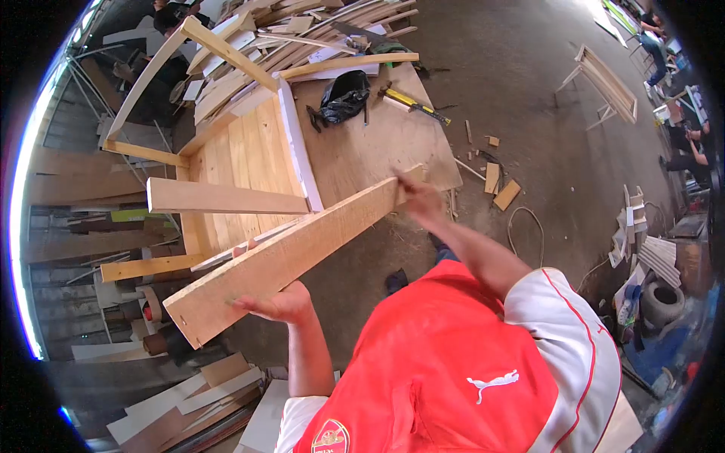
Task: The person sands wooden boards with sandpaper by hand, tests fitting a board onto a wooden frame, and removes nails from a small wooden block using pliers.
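A long wooden board [302, 253] slants across in front of me, its near-left end low and its other end up to the right. My left hand [281, 303] is closed around it near the lower left end, thumb on the near face and fingertips showing over the far edge. At the board's upper right end is my right hand [423, 202], smeared by motion, its fingers over or against the wood. Beyond the board stands a wooden frame [296, 143] with a slatted panel [242, 143]. A separate wooden piece [226, 198] sticks out across the panel.
A plywood sheet [408, 136] bears a black plastic bag [346, 97] and a yellow-and-black hammer-like tool [415, 104]. Wood strips [302, 38] are heaped behind. Offcuts [507, 194] and a cord [529, 215] lie on the floor. A wooden frame on legs [604, 83] and people are farther right.
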The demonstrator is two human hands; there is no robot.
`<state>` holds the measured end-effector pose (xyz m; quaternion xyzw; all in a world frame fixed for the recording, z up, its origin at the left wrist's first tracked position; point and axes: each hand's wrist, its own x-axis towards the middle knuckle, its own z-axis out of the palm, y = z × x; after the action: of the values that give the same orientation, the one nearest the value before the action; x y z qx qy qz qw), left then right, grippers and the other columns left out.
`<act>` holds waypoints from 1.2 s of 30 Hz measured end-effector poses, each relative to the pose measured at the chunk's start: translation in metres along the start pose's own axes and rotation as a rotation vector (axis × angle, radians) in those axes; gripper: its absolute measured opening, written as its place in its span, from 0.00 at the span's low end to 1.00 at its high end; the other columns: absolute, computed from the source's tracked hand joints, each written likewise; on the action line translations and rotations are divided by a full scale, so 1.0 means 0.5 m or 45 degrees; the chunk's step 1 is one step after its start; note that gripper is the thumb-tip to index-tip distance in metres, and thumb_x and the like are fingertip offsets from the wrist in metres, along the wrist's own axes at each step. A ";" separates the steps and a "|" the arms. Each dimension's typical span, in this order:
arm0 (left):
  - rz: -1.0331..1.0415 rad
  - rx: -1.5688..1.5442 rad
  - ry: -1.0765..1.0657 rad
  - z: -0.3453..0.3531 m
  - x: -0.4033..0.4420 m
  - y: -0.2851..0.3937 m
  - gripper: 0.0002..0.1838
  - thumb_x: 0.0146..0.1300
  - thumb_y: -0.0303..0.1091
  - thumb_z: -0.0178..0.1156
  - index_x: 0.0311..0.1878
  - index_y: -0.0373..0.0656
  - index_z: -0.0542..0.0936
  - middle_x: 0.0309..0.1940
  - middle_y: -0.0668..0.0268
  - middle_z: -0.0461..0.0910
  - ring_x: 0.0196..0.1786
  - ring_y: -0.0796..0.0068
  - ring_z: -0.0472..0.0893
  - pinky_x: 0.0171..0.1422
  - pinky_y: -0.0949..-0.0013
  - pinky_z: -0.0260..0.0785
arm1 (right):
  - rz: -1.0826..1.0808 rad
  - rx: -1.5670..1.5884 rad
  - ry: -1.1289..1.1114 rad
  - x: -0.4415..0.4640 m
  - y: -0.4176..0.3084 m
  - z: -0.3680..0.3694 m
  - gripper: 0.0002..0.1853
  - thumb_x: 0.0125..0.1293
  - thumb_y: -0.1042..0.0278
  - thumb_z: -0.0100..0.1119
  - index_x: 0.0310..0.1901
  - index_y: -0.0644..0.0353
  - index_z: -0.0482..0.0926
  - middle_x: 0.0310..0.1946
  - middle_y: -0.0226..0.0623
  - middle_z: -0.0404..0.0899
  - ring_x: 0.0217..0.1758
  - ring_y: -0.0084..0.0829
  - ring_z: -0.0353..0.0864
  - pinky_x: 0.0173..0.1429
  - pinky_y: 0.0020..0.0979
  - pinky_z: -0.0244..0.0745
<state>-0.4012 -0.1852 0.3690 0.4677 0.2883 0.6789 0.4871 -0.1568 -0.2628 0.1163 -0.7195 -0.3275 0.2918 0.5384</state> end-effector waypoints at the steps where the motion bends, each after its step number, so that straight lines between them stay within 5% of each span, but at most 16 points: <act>1: 0.017 -0.001 0.053 0.004 -0.002 -0.002 0.50 0.70 0.75 0.40 0.72 0.33 0.62 0.64 0.49 0.73 0.69 0.51 0.72 0.77 0.43 0.61 | 0.154 -0.123 -0.032 0.026 0.009 -0.026 0.26 0.74 0.77 0.54 0.70 0.42 0.75 0.54 0.37 0.86 0.55 0.30 0.86 0.61 0.31 0.76; 3: 0.049 0.000 0.158 0.007 -0.006 -0.006 0.50 0.70 0.76 0.41 0.73 0.35 0.62 0.64 0.50 0.73 0.70 0.52 0.72 0.78 0.42 0.60 | 0.284 -0.566 -0.045 0.052 -0.007 -0.068 0.26 0.74 0.74 0.55 0.70 0.37 0.75 0.51 0.40 0.87 0.53 0.30 0.87 0.58 0.31 0.77; 6: 0.055 0.033 0.206 0.009 -0.011 -0.011 0.47 0.67 0.77 0.46 0.71 0.42 0.65 0.66 0.54 0.74 0.67 0.47 0.76 0.73 0.40 0.67 | -0.324 -0.135 -0.032 -0.012 -0.089 -0.063 0.23 0.75 0.70 0.53 0.68 0.33 0.77 0.50 0.42 0.86 0.51 0.29 0.87 0.54 0.31 0.78; 9: 0.014 -0.041 0.154 -0.005 -0.012 -0.014 0.47 0.67 0.76 0.46 0.72 0.44 0.64 0.65 0.56 0.74 0.65 0.47 0.77 0.72 0.41 0.68 | 0.005 -0.452 -0.010 0.030 0.034 -0.066 0.24 0.74 0.71 0.55 0.67 0.34 0.78 0.51 0.42 0.86 0.51 0.29 0.87 0.54 0.32 0.78; 12: 0.002 -0.057 0.151 -0.018 -0.010 -0.021 0.47 0.67 0.77 0.45 0.72 0.44 0.63 0.65 0.57 0.75 0.65 0.49 0.77 0.72 0.41 0.68 | 0.109 -0.492 0.026 0.071 0.082 -0.096 0.19 0.79 0.60 0.47 0.66 0.31 0.79 0.50 0.40 0.87 0.43 0.37 0.89 0.46 0.41 0.80; 15: 0.031 0.034 0.179 -0.010 -0.002 -0.019 0.49 0.66 0.78 0.45 0.74 0.43 0.62 0.66 0.58 0.74 0.66 0.49 0.76 0.72 0.41 0.68 | -0.464 0.048 0.067 0.008 0.017 -0.041 0.22 0.76 0.62 0.50 0.69 0.30 0.76 0.50 0.40 0.87 0.43 0.31 0.88 0.44 0.38 0.79; 20: 0.001 0.040 0.201 0.008 -0.001 -0.011 0.51 0.67 0.77 0.42 0.76 0.40 0.58 0.69 0.57 0.69 0.69 0.50 0.74 0.73 0.40 0.66 | 0.070 0.269 0.040 0.104 0.270 -0.024 0.27 0.71 0.73 0.48 0.70 0.41 0.75 0.60 0.36 0.84 0.55 0.26 0.82 0.56 0.29 0.73; 23: 0.015 0.099 0.169 0.004 0.007 -0.006 0.51 0.69 0.77 0.41 0.77 0.40 0.56 0.71 0.57 0.67 0.70 0.50 0.72 0.74 0.39 0.65 | 0.001 0.602 -0.031 0.099 0.220 -0.012 0.31 0.66 0.86 0.41 0.69 0.55 0.76 0.60 0.33 0.83 0.59 0.23 0.79 0.65 0.22 0.68; 25: 0.033 0.077 0.190 0.016 0.012 -0.009 0.50 0.69 0.76 0.41 0.75 0.39 0.58 0.68 0.56 0.69 0.70 0.52 0.73 0.76 0.41 0.63 | -0.037 0.090 0.035 0.043 0.098 -0.009 0.28 0.70 0.81 0.42 0.69 0.54 0.76 0.58 0.34 0.85 0.57 0.24 0.80 0.64 0.24 0.70; 28: 0.041 0.013 0.241 0.029 0.014 -0.010 0.48 0.69 0.76 0.42 0.71 0.38 0.64 0.62 0.56 0.73 0.67 0.55 0.74 0.77 0.46 0.61 | 0.511 -0.060 0.103 0.080 0.046 -0.077 0.23 0.75 0.76 0.43 0.68 0.53 0.77 0.56 0.34 0.86 0.54 0.24 0.81 0.62 0.25 0.71; 31: 0.034 0.064 0.229 0.024 0.019 -0.004 0.48 0.68 0.77 0.42 0.70 0.38 0.64 0.62 0.56 0.74 0.67 0.55 0.74 0.76 0.47 0.61 | 0.021 -0.058 0.226 0.114 0.182 -0.035 0.22 0.76 0.74 0.45 0.67 0.52 0.78 0.58 0.39 0.85 0.54 0.23 0.82 0.61 0.26 0.72; 34: 0.031 0.050 0.260 0.038 0.023 -0.005 0.48 0.68 0.77 0.42 0.70 0.38 0.64 0.62 0.57 0.74 0.66 0.55 0.74 0.76 0.47 0.61 | -0.092 0.365 0.177 0.068 0.169 0.022 0.27 0.70 0.75 0.45 0.69 0.48 0.76 0.60 0.43 0.83 0.63 0.29 0.81 0.65 0.32 0.71; 36: 0.027 0.025 0.235 0.028 0.022 -0.008 0.48 0.68 0.77 0.42 0.70 0.39 0.64 0.62 0.57 0.74 0.65 0.55 0.75 0.75 0.47 0.62 | 0.254 0.351 0.175 0.089 0.175 -0.019 0.29 0.68 0.78 0.43 0.69 0.49 0.76 0.61 0.44 0.83 0.63 0.30 0.81 0.65 0.31 0.71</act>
<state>-0.3879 -0.1746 0.3752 0.4108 0.3336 0.7214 0.4467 -0.1082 -0.2516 0.0312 -0.6860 -0.1736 0.3362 0.6215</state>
